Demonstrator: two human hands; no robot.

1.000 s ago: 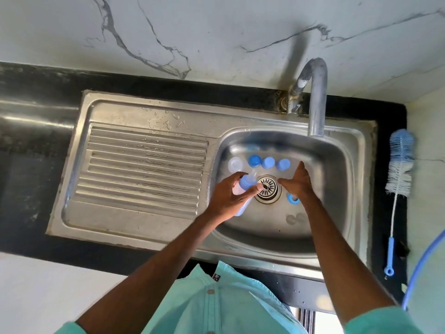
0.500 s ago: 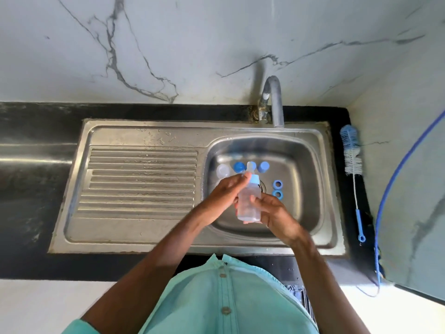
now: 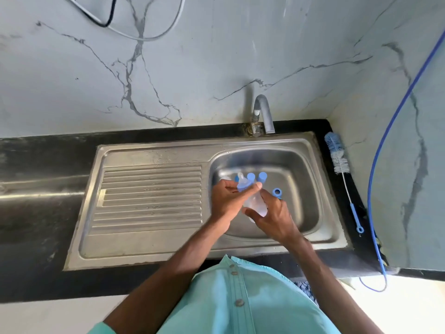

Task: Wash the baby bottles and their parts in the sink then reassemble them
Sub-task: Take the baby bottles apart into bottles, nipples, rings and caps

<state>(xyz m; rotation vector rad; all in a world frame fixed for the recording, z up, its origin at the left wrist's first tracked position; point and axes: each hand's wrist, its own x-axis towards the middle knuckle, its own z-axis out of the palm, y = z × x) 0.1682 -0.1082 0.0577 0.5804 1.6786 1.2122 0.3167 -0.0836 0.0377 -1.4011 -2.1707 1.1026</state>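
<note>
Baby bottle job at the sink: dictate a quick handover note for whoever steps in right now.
Left hand: grips the blue collar, teat on it, at the top of the bottle.
Right hand: holds the bottle's clear body over the sink basin.
In the basin: blue caps and a blue ring.
Bottle brush: on the counter right of the sink.
Done: cannot tell what is washed; no water shows at the tap.
Left: probably wash the loose parts, then reassemble.
</note>
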